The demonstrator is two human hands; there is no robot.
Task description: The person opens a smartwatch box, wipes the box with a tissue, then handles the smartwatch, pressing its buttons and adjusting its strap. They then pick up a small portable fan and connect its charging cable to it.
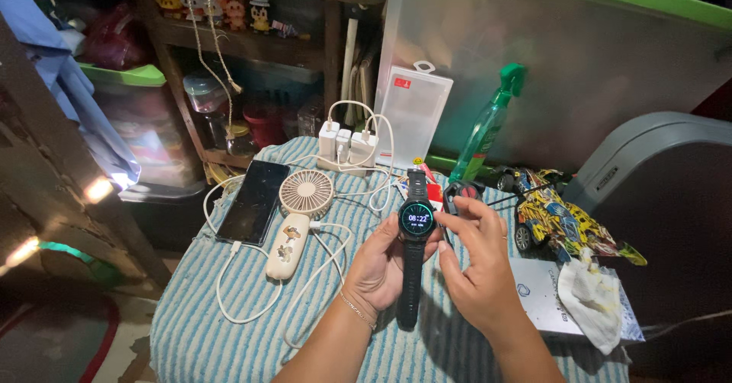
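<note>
Dim, warm indoor light — dark corners, glare spots at left, wide-angle edge distortion.

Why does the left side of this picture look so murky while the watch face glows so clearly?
In the head view, light falls mainly on the striped cloth and the hands; the left edge sinks into shadow, broken by two blown-out bright spots. The watch, held in the left hand, has a lit screen, so it stands out sharply. The phone shows only faint sheen. Edges bend slightly from the wide lens.
</note>
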